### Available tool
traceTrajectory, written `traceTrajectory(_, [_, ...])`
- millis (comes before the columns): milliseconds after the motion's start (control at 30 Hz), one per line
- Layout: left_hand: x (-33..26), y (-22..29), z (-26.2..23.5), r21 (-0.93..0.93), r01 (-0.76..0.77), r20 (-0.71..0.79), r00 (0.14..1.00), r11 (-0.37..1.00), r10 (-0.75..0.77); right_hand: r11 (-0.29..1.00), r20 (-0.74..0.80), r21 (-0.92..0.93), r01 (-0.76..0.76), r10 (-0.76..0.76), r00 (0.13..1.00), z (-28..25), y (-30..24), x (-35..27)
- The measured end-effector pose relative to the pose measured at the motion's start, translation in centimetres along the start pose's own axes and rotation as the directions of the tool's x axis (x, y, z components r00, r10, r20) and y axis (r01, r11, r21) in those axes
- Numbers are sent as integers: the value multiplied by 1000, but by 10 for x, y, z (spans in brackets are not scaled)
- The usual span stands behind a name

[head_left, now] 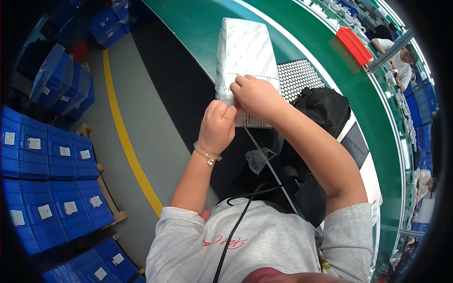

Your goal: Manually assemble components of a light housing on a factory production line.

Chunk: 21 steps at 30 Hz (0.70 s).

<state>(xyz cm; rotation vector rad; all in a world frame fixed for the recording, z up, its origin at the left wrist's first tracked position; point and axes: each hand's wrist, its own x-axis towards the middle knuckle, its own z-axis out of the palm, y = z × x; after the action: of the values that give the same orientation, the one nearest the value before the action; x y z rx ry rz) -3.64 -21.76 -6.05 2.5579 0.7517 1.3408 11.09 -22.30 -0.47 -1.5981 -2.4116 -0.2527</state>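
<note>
Green bench (198, 33), 12 to 3 o'clock: white package (247, 52) at 12, overlapping edge, contact unclear; dotted panel (299, 75) toward 1–2; black mesh bag (325, 108) overlapping panel. Grey floor (146, 108), 9 o'clock: yellow line (125, 132); wooden pallet (121, 216) at 8.

the hands (218, 123) (257, 96) (both curled) sit close together.

Grey short-sleeved T-shirt (276, 236) | red chest script (236, 243) | left-wrist clear-beaded bracelet (203, 152) | black cable (220, 264)
</note>
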Motion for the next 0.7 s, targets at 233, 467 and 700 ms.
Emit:
traceTrajectory(233, [2,0,2,-39,-5,-80,997,999,2,994,-96,62,-85,91,991,8,3,-2])
traceTrajectory(467, [-3,4,-3,-71,101,-77,991,992,-106,926,15,375,-52,50,999,-26,31,-12])
traceTrajectory(700, [25,21,-7,176,49,-24,999,983,-46,985,6,127,-118,119,993,-12,29,-32])
